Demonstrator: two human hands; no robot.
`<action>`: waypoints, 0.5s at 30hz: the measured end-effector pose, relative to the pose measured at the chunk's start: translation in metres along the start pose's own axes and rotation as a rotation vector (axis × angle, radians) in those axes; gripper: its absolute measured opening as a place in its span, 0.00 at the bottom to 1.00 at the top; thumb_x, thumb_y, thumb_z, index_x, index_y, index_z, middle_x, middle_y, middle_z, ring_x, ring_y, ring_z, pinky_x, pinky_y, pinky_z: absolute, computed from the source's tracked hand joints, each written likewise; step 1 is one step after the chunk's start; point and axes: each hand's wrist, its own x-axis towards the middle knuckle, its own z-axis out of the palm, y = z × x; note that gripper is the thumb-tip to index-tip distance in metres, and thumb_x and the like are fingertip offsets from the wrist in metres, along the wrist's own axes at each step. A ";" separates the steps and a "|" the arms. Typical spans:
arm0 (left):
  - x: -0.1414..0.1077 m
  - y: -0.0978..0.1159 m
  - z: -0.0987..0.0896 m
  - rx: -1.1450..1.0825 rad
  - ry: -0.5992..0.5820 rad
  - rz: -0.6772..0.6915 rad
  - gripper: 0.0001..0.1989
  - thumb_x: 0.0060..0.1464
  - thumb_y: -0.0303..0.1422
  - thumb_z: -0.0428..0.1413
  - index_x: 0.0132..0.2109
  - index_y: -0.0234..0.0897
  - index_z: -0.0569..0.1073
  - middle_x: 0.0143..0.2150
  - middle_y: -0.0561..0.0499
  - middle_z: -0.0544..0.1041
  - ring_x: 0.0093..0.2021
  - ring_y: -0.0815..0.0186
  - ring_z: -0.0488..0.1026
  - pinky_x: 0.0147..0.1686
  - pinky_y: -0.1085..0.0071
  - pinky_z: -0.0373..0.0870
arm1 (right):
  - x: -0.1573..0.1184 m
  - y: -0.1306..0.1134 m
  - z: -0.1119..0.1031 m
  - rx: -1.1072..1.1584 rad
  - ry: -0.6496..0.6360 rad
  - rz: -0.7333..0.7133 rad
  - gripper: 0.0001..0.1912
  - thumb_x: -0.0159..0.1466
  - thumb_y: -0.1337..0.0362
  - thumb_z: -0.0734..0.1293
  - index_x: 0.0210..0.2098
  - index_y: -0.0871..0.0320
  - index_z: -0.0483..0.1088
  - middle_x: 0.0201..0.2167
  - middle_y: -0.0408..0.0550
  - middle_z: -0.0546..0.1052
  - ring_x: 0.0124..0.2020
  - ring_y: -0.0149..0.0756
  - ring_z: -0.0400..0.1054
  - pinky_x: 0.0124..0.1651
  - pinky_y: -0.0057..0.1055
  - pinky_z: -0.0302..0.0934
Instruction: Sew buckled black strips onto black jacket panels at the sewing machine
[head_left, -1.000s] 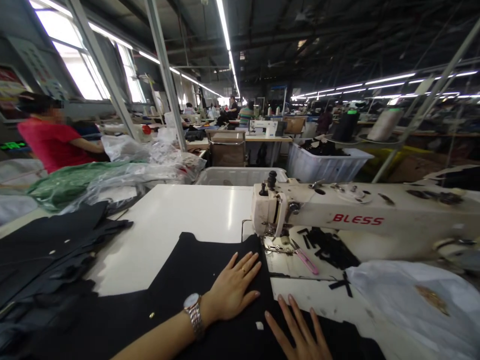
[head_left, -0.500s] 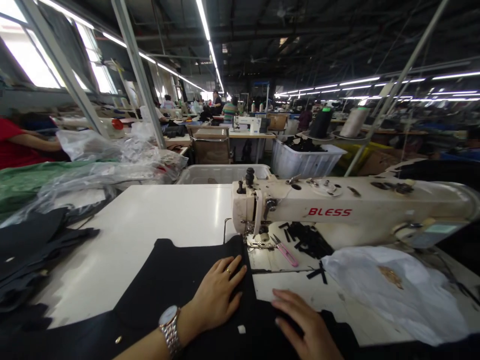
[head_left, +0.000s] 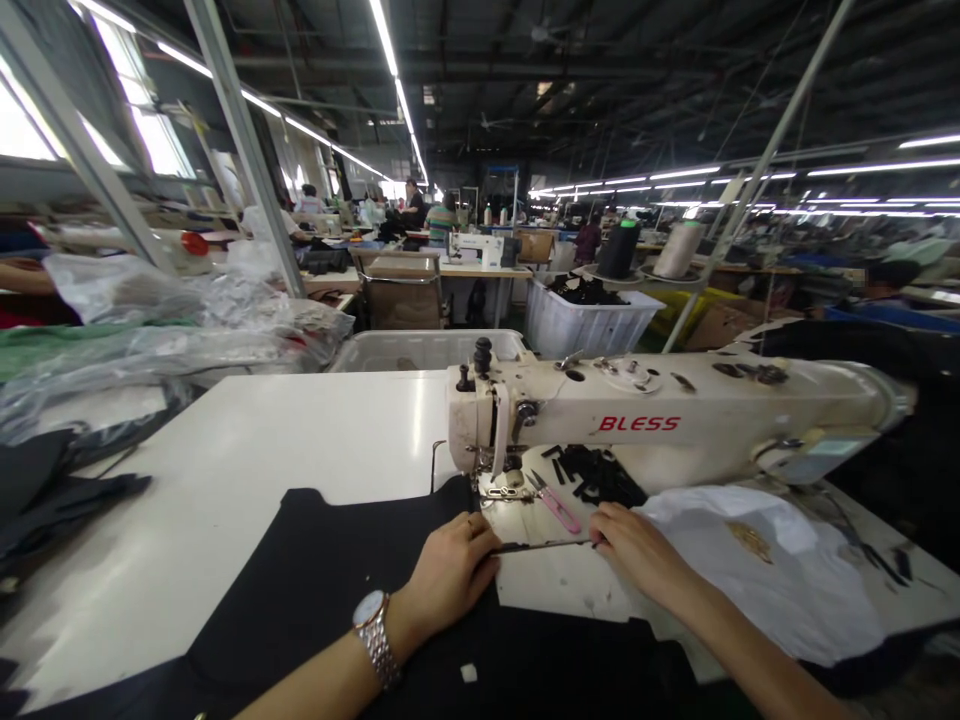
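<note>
Black fabric (head_left: pixel 322 580) lies across the table, its upper corner at the presser foot (head_left: pixel 504 493) of the sewing machine (head_left: pixel 600 410). My left hand (head_left: pixel 456 565), with a watch at the wrist, is closed on the fabric's right edge, fingers bent and thumb tucked in. To the right, my right hand (head_left: pixel 630 545) pinches by the machine bed; a dark bit at its fingertips looks like a small black strip, mostly hidden. Just left of that hand lie pink thread snips (head_left: pixel 559 505). Behind them is a pile of black strips (head_left: pixel 596 475).
A white bag (head_left: pixel 780 580) with a gold print lies right of my right hand. Thread cones (head_left: pixel 619 250) stand behind the machine. Beyond the table's far edge is a clear plastic bin (head_left: pixel 427 348). Plastic-wrapped goods (head_left: pixel 187 320) and dark fabric pieces (head_left: pixel 60 500) are at left.
My right hand has moved up and forward from the fabric to where loose black strips lay, and its fingers have closed. My left hand's spread fingers have curled at the fabric edge.
</note>
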 end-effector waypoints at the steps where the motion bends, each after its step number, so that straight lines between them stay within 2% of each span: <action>1: -0.001 0.001 0.001 -0.122 0.013 0.009 0.10 0.52 0.28 0.48 0.41 0.36 0.70 0.41 0.46 0.69 0.42 0.63 0.66 0.43 0.65 0.65 | -0.001 -0.007 0.002 0.107 0.030 0.010 0.07 0.52 0.73 0.56 0.23 0.58 0.64 0.25 0.46 0.69 0.29 0.35 0.65 0.33 0.30 0.58; 4: -0.001 0.003 0.005 -0.640 -0.039 -0.058 0.18 0.50 0.30 0.52 0.49 0.34 0.66 0.46 0.43 0.70 0.46 0.61 0.67 0.45 0.65 0.65 | -0.003 -0.036 0.017 0.713 0.140 0.096 0.03 0.57 0.65 0.57 0.30 0.57 0.61 0.23 0.42 0.69 0.23 0.32 0.65 0.26 0.28 0.59; 5: -0.001 0.003 0.008 -0.830 -0.082 -0.114 0.20 0.49 0.32 0.54 0.50 0.32 0.65 0.45 0.42 0.71 0.44 0.61 0.68 0.43 0.66 0.67 | -0.003 -0.047 0.024 0.908 0.156 0.128 0.05 0.57 0.62 0.58 0.31 0.57 0.60 0.23 0.42 0.69 0.22 0.31 0.66 0.24 0.28 0.60; 7: -0.001 0.002 0.011 -1.138 -0.160 -0.247 0.23 0.45 0.34 0.57 0.49 0.28 0.66 0.39 0.41 0.74 0.38 0.61 0.72 0.37 0.67 0.69 | -0.001 -0.068 0.036 1.126 0.154 0.163 0.08 0.56 0.59 0.61 0.31 0.58 0.61 0.22 0.43 0.70 0.21 0.32 0.67 0.23 0.27 0.60; 9: -0.001 0.000 0.013 -1.289 -0.199 -0.353 0.21 0.42 0.35 0.60 0.43 0.27 0.70 0.32 0.44 0.76 0.31 0.63 0.73 0.32 0.70 0.69 | 0.001 -0.082 0.043 1.176 0.157 0.181 0.10 0.55 0.58 0.63 0.28 0.59 0.62 0.21 0.43 0.70 0.21 0.32 0.67 0.24 0.27 0.61; 11: -0.001 -0.001 0.013 -1.347 -0.190 -0.431 0.19 0.39 0.37 0.62 0.36 0.26 0.72 0.27 0.46 0.75 0.26 0.66 0.73 0.27 0.73 0.68 | 0.000 -0.085 0.043 1.159 0.174 0.201 0.11 0.54 0.56 0.63 0.27 0.59 0.63 0.21 0.44 0.72 0.23 0.34 0.68 0.24 0.28 0.61; 13: 0.000 -0.002 0.013 -1.384 -0.154 -0.484 0.19 0.37 0.38 0.63 0.33 0.26 0.72 0.23 0.47 0.74 0.22 0.69 0.72 0.23 0.75 0.67 | -0.007 -0.070 0.035 1.075 0.166 0.246 0.13 0.53 0.54 0.63 0.27 0.59 0.65 0.21 0.46 0.73 0.24 0.36 0.69 0.25 0.28 0.62; 15: 0.002 -0.003 0.013 -1.403 -0.116 -0.515 0.20 0.35 0.40 0.63 0.31 0.26 0.71 0.21 0.49 0.73 0.19 0.70 0.70 0.21 0.77 0.66 | -0.020 -0.035 0.021 0.890 0.128 0.327 0.14 0.53 0.54 0.61 0.29 0.58 0.67 0.20 0.46 0.73 0.23 0.36 0.69 0.24 0.29 0.61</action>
